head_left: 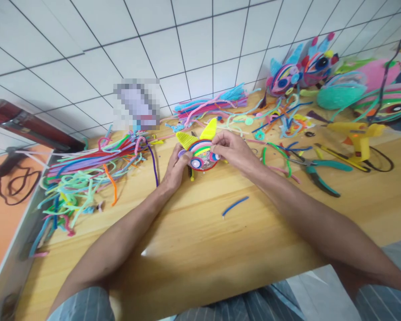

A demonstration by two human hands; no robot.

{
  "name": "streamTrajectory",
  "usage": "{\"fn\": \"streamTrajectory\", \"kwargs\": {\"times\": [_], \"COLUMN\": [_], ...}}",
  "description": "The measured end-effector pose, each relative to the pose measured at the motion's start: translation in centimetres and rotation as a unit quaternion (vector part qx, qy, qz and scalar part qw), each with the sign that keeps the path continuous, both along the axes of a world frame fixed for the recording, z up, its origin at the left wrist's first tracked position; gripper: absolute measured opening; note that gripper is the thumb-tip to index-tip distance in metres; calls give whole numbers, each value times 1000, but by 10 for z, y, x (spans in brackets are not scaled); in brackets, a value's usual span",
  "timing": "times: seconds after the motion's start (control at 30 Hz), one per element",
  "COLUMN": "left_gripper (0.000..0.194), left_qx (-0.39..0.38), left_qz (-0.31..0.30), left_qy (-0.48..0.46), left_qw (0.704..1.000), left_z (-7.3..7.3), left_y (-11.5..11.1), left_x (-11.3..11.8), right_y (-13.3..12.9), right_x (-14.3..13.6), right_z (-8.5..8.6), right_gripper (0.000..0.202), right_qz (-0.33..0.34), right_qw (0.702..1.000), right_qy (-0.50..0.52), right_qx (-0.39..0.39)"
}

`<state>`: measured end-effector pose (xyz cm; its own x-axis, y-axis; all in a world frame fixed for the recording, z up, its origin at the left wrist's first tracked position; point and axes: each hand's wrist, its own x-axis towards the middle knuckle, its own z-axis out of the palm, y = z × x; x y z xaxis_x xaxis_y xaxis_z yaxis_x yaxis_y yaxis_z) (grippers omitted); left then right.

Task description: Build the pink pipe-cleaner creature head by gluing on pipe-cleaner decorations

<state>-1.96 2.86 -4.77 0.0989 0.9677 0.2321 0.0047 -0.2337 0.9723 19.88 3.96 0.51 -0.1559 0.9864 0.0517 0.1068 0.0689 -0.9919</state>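
As figure's (204, 161) long axis points forward, ears (209, 129) foremost, fingers (223, 139) clamped on both sides

Seeing teal-handled pliers (311, 170) lying at the right of the desk (194, 240), near a yellow glue gun (358, 136). Noticing two colourful eye-decorated figures (283, 81) sitting side by side by the white tiled wall (195, 49). Spotting a dark red case (33, 128) resting at the far left, and a black cord (0, 191) curling over an orange surface (6, 232).
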Motion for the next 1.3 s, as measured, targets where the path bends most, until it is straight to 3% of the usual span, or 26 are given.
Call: {"fn": "streamTrajectory", "kwargs": {"times": [0.23, 0.6, 0.93, 1.13, 1.3], "left_gripper": [42, 42, 29, 39, 37], "left_qx": [-34, -26, -24, -32, -30], "left_qz": [13, 21, 24, 9, 4], "left_qy": [-26, -26, -33, -45, -50], "left_qw": [999, 999, 999, 998, 998], "left_z": [12, 10, 8, 5, 6], "left_y": [-5, -6, -6, -3, -4], "left_x": [6, 7, 6, 5, 5], "right_y": [1, -1, 0, 1, 1], "right_x": [2, 0, -2, 3, 3], "right_z": [-3, 2, -4, -3, -3], "right_gripper": [17, 14, 17, 15, 14], "right_qz": [-1, 4, -10, 22, 5], "right_qw": [1000, 1000, 1000, 1000, 1000], "right_qy": [-5, -1, -24, 14, 10], "right_qx": [3, -7, 12, -3, -1]}}
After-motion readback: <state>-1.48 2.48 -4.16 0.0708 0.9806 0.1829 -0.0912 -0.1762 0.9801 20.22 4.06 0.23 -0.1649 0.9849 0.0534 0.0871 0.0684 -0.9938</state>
